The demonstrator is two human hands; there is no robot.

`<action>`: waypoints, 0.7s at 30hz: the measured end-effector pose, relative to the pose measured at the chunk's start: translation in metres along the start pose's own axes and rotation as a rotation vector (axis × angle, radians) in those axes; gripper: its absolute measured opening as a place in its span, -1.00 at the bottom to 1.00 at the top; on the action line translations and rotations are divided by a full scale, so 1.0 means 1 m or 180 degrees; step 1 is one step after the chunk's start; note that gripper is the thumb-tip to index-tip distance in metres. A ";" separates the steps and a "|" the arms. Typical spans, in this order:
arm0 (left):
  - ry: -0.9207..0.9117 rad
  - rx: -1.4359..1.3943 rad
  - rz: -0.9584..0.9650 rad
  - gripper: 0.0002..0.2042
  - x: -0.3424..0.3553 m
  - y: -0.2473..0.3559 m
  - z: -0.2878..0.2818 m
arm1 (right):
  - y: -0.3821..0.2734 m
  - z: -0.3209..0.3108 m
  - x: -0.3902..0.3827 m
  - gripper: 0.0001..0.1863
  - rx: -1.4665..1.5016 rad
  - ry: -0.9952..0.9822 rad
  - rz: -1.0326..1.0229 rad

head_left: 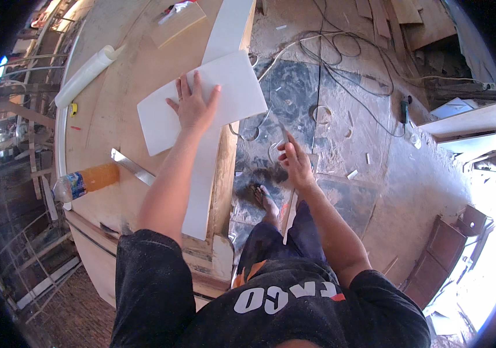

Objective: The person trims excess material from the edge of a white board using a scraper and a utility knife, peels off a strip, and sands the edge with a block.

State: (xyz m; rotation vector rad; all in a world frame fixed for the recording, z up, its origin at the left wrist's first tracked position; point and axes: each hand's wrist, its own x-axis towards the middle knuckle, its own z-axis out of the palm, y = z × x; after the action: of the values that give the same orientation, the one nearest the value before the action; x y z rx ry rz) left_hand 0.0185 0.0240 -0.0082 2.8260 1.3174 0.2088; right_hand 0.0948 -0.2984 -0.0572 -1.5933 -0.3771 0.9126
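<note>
My left hand lies flat with its fingers spread on a white rectangular panel, pressing it to the workbench. The panel rests across a long white strip, and its right corner juts past the bench edge. Away from the bench, over the floor, my right hand is closed round a thin, narrow tool like a knife or file. Its tip points up toward the panel's right corner without touching it; the tool's exact kind is not clear.
On the bench are a white roll, a bottle of orange liquid, a metal straightedge, a yellow tape measure and a wooden block. Cables, curled offcuts and a green power tool lie on the dusty floor.
</note>
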 end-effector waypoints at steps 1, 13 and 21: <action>-0.0017 -0.0034 0.0023 -0.06 -0.001 0.014 0.002 | -0.003 0.000 0.003 -0.28 -0.0111 0.0075 -0.0038; -0.0068 0.0062 0.0035 -0.05 0.000 0.030 -0.006 | -0.012 0.016 0.029 -0.32 -0.0438 -0.0023 -0.0222; -0.0068 0.0089 0.0080 -0.04 0.000 0.028 -0.005 | -0.020 0.013 0.033 -0.36 -0.0616 -0.0053 -0.0204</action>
State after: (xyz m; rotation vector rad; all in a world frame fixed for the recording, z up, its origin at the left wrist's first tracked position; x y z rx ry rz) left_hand 0.0388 0.0055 -0.0014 2.8608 1.2913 0.1614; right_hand 0.1109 -0.2617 -0.0496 -1.7404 -0.5386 0.8614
